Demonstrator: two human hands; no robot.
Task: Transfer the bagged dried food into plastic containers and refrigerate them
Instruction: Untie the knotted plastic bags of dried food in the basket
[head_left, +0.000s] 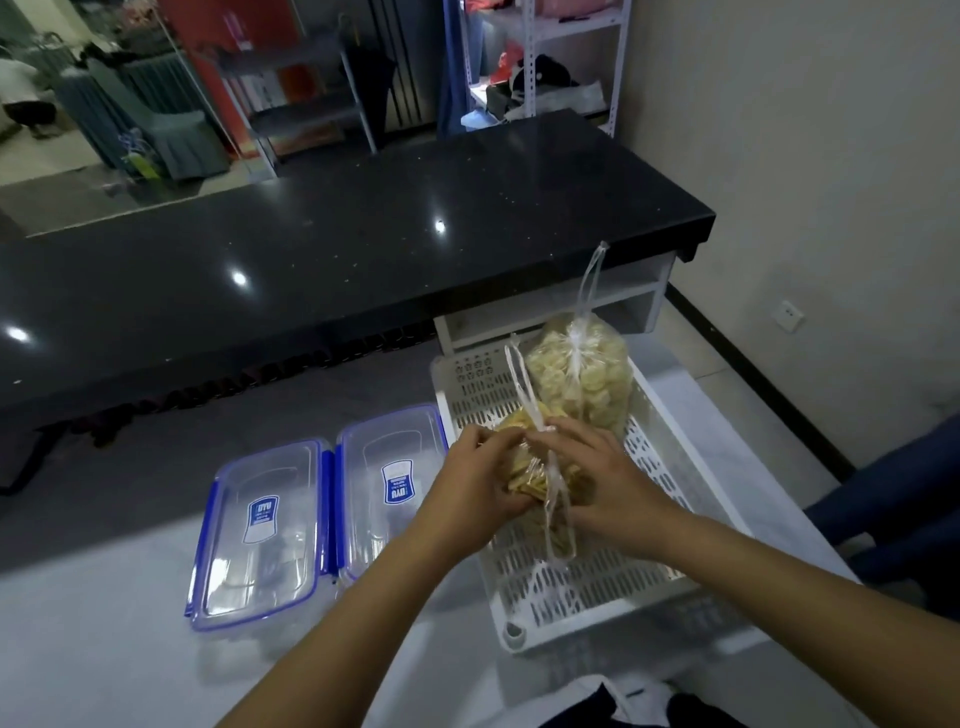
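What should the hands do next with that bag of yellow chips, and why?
Probably untie the knot. Both the left hand and right hand grip the darker bag over the white basket, and its tied strings keep it closed. The two containers beside the basket have their lids on, so nothing can be poured yet.

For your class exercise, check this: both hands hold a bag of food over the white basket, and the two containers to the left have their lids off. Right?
Not quite. The head view shows both containers with lids on. The rest holds: left hand and right hand hold a bag over the basket.
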